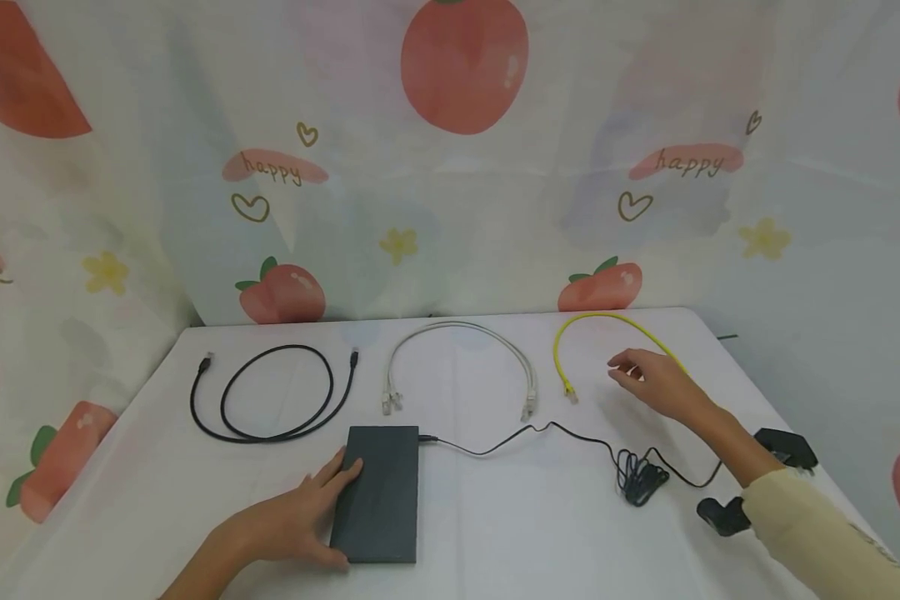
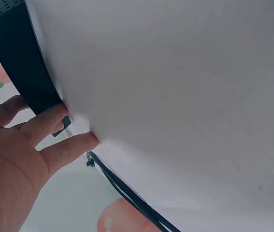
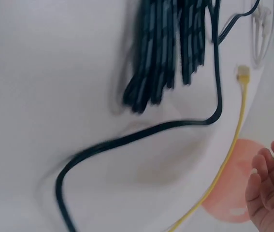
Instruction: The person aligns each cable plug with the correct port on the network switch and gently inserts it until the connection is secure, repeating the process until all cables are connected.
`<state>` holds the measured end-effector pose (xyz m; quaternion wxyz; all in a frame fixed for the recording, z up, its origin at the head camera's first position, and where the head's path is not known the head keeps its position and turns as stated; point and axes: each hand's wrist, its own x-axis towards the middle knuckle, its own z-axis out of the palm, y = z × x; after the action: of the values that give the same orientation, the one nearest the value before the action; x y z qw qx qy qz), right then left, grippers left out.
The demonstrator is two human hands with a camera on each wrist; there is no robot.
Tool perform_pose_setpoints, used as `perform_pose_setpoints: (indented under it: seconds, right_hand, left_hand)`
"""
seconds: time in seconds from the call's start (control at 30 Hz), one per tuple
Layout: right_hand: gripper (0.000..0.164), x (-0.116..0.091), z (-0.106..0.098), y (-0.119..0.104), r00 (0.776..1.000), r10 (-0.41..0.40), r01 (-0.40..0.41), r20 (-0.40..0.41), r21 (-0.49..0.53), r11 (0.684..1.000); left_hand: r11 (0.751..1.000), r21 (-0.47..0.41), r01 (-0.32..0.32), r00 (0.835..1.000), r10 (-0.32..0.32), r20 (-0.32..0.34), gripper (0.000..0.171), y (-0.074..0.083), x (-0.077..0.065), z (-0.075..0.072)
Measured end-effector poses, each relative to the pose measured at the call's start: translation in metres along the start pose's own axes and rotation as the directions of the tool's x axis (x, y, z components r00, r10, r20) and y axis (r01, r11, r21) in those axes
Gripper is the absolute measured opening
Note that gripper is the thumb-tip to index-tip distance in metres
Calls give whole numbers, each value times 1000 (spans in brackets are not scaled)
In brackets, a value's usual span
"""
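Note:
In the head view, my left hand [image 1: 292, 521] rests against the left side of a dark, flat rectangular device [image 1: 381, 496], fingers spread, with the thumb at its near corner. The left wrist view shows these fingers along the edge of the device [image 2: 23, 53], which has small vent holes at one end. A black power cord [image 1: 487, 452] is plugged in at the device's far right corner. My right hand [image 1: 656, 383] is raised over the table, holding nothing, its fingers loosely bent. Closest to it is a yellow network cable [image 1: 561, 354], partly hidden behind the hand and arm.
A looped black network cable [image 1: 228, 400] lies at the left. Pale grey network cable [image 1: 401, 337] arcs across the back middle. The cord's tied bundle [image 1: 641, 479] lies at the right, near a black power adapter [image 1: 787, 447] and another black piece [image 1: 723, 517] beside the sleeve.

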<state>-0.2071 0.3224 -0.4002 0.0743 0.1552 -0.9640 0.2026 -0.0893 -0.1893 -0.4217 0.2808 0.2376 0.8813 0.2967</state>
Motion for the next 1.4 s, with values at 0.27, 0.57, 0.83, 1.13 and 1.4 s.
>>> perform_pose_setpoints:
  seconds: [0.27,0.57,0.83,1.13,1.4]
  right_hand:
    - [22,1,29,94,998,-23,16,-63,-107,994]
    - [22,-10,-6,68,994,99,-101,-37,-59,993]
    - [29,-17,-26,60,974,209,-203,86,-74,976]
    - [31,-30,-25,79,942,311,-289,122,-171,942]
    - [27,-35,-30,85,888,385,-346,252,-184,920]
  left_hand:
    - [1000,-3,31,1000,-31,3,112,1,0,0]
    - [1000,-15,7,1000,-7,3,112,0,0,0]
    - [1000,-11,4,1000,-4,6,113,-2,0,0]
    - [1000,-9,12,1000,-12,14,112,-4,2,0]
    - [1000,-9,-2,1000,2,12,112,-3,2,-1]
